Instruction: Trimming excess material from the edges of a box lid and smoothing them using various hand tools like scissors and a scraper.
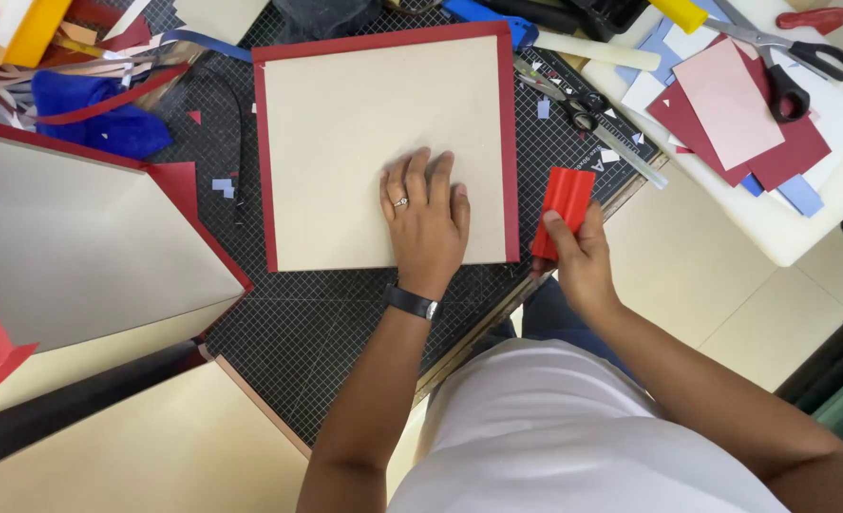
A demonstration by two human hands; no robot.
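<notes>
— Hands first: where do they sit?
— I see my left hand (428, 220) pressed flat, fingers spread, on the square beige board backed with dark red paper (364, 133), which lies on the black gridded cutting mat (307, 323).
— And your right?
— My right hand (578, 256) is clamped on a red ribbed plastic scraper (564, 211), just beside the board's right edge.

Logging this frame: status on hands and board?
Left hand flat on beige board. Right hand grips red ribbed scraper at board's right edge. Small scissors lie nearby, apart.
</notes>
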